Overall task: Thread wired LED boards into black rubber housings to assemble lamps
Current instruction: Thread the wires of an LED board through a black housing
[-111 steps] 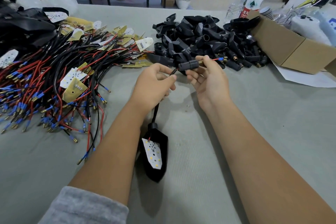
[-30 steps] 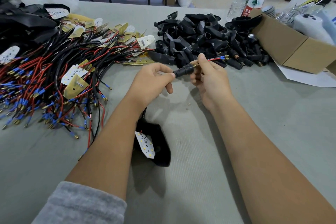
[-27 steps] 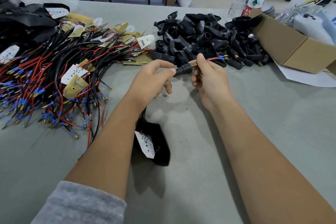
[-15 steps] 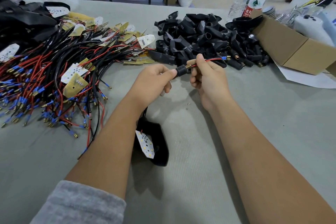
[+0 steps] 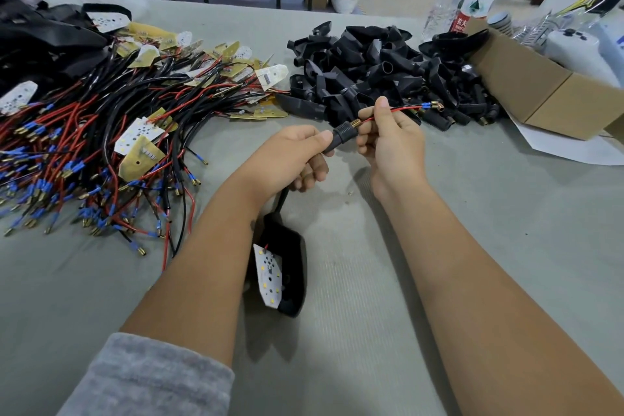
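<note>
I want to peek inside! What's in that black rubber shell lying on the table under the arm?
A white LED board with small yellow dots lies in the black rubber shell. Whatever is under the board and deeper inside is covered, and the left forearm hides the shell's left edge.

Left hand point(image 5: 290, 159) grips a ribbed black sleeve point(image 5: 342, 136); right hand point(image 5: 388, 135) pinches the red wire point(image 5: 401, 109) coming out of its brass end — blue-capped terminal at the wire's tip. A black cable runs from under the left hand down to a black rubber housing point(image 5: 290, 267) lying on the grey table point(image 5: 472, 213), white LED board point(image 5: 268, 275) in its mouth. Wired boards point(image 5: 101, 132) heaped left; loose housings point(image 5: 371, 71) piled behind the hands, beside a cardboard box point(image 5: 540, 91).
</note>
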`<act>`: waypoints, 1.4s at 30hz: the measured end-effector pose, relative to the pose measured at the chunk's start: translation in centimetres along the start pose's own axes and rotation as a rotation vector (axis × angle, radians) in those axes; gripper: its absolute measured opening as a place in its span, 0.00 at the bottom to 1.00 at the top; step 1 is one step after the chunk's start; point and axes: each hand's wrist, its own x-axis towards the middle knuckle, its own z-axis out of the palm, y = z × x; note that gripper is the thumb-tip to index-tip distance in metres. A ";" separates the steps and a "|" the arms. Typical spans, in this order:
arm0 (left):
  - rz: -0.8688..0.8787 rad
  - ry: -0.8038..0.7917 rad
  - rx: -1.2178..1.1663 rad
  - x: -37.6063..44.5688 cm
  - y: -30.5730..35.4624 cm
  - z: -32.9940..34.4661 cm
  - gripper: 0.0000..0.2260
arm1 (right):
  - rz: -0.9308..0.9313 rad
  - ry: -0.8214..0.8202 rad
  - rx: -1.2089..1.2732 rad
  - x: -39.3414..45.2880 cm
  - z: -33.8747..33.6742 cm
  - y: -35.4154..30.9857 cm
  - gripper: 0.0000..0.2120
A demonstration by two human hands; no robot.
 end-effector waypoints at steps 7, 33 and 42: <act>0.034 -0.059 -0.017 -0.4 0.3 -0.4 0.10 | 0.007 -0.007 0.001 0.0 0.3 0.0 0.17; -0.029 -0.110 -0.031 -0.4 0.3 -1.1 0.13 | 0.026 0.070 0.243 0.8 -0.2 0.1 0.17; -0.010 -0.062 -0.128 -0.3 0.3 -0.9 0.14 | 0.109 -0.157 0.281 1.0 -0.3 0.1 0.12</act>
